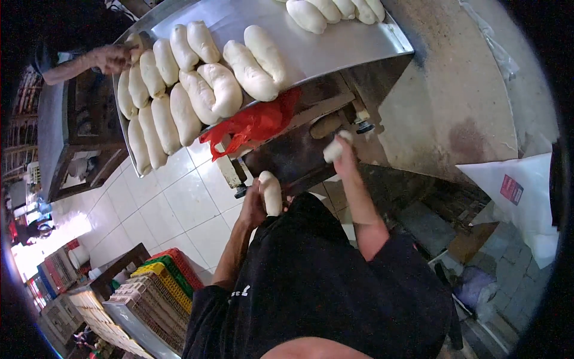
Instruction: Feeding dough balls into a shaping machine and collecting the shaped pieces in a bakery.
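My left hand point(255, 205) is closed round the side of a pale dough roll point(272, 194), held upright close to my black shirt. Further right and forward, my right hand point(345, 163) grips a second dough roll point(332, 150), its fingers partly hidden. Both rolls are off the metal table point(359, 51), over the dark machine below its front edge. On the table's left half, several plump dough rolls point(186, 113) lie side by side in two rows. Another group of dough rolls point(306, 16) lies at its far edge.
Another person's hand point(113, 58) touches a roll at the table's left end. A red plastic bag point(254, 125) hangs below the table's front edge, above a dark machine point(281, 158). Stacked crates point(164, 281) stand at lower left. A white sack point(517, 191) is at right.
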The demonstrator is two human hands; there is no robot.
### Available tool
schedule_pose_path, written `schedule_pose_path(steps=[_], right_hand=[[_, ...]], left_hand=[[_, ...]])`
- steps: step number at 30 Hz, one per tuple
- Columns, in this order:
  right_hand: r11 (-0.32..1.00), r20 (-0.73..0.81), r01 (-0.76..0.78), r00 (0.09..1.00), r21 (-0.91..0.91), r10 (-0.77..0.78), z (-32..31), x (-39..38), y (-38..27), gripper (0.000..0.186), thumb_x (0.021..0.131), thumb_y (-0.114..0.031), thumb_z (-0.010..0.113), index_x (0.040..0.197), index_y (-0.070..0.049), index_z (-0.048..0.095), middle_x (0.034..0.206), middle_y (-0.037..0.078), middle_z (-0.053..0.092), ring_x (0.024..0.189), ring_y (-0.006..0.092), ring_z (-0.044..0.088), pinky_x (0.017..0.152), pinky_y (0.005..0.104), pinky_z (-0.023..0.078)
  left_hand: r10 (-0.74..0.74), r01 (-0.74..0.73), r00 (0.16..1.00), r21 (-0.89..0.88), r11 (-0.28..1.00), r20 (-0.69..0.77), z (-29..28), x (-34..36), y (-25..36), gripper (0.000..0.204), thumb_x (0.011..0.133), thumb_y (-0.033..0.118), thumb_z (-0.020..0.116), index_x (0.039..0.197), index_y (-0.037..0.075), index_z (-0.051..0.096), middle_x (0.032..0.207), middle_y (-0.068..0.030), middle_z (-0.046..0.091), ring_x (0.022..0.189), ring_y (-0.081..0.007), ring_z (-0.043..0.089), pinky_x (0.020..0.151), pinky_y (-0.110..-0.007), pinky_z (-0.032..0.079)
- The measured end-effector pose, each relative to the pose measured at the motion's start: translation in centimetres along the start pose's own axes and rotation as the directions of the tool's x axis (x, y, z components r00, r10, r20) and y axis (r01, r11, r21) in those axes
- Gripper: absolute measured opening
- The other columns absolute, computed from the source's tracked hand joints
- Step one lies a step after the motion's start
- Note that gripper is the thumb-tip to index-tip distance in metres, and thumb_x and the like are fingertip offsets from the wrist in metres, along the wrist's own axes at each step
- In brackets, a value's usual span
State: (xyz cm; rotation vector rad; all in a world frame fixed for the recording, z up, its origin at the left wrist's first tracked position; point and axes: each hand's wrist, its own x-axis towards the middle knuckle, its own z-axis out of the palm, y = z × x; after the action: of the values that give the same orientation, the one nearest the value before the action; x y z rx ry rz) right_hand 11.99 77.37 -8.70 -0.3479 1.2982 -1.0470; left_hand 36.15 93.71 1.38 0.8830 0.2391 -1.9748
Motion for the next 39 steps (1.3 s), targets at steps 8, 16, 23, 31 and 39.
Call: schedule_pose_path(steps=[8,16,23,31,39], right_hand=[[0.991,0.059,-0.121,0.991,0.063,0.117,-0.6,-0.1,0.8,0.046,0.081,-0.027,0.062,0.122,-0.010,0.049,0.120,0.009,0.051,0.113,0.0258,0.048,0.091,0.0420,0.043],[0.975,0.389,-0.207,0.908,0.084,0.159,-1.1,-18.1,-0.7,0.053,0.083,-0.036,0.056,0.126,-0.005,0.045,0.120,0.014,0.054,0.110,0.0297,0.054,0.095,0.0441,0.044],[0.515,0.547,0.554,0.817,-0.654,-0.185,2.8,-9.3,0.1,0.069,0.088,-0.046,0.054,0.139,-0.005,0.031,0.140,0.016,0.035,0.130,0.0294,0.033,0.107,0.0392,0.027],[-0.074,0.293,0.286,0.950,-0.955,-0.106,0.5,5.7,2.7,0.054,0.087,-0.036,0.058,0.129,-0.007,0.039,0.119,0.015,0.051,0.102,0.0315,0.053,0.076,0.0447,0.047],[0.923,0.232,-0.276,0.911,-0.267,0.340,0.8,-7.9,7.8,0.059,0.076,-0.057,0.062,0.120,-0.022,0.045,0.111,0.003,0.055,0.093,0.0210,0.056,0.065,0.0378,0.044]], left_hand=[[0.494,-0.521,0.853,0.207,0.828,0.170,0.5,-6.4,-0.4,0.071,0.070,0.042,0.073,0.122,0.011,0.036,0.100,-0.0136,0.055,0.085,-0.0282,0.061,0.081,-0.044,0.053],[0.164,-0.158,0.985,0.108,0.981,-0.046,2.2,-2.5,-2.0,0.055,0.089,0.053,0.044,0.119,0.008,0.049,0.106,-0.0118,0.061,0.091,-0.0240,0.062,0.081,-0.042,0.053],[0.229,-0.229,0.973,-0.006,0.973,-0.001,0.8,-2.7,-0.8,0.054,0.089,0.048,0.047,0.125,0.007,0.047,0.115,-0.0117,0.058,0.101,-0.0256,0.060,0.087,-0.039,0.050],[0.393,-0.387,0.919,-0.283,0.878,-0.036,-3.5,-7.7,-2.0,0.062,0.084,0.054,0.050,0.127,0.009,0.045,0.121,-0.0136,0.055,0.109,-0.0312,0.055,0.093,-0.047,0.046],[0.480,-0.479,0.871,-0.398,0.782,-0.104,-7.6,-12.4,-3.7,0.059,0.086,0.052,0.049,0.128,0.012,0.044,0.126,-0.0136,0.052,0.114,-0.0323,0.052,0.096,-0.051,0.043]])
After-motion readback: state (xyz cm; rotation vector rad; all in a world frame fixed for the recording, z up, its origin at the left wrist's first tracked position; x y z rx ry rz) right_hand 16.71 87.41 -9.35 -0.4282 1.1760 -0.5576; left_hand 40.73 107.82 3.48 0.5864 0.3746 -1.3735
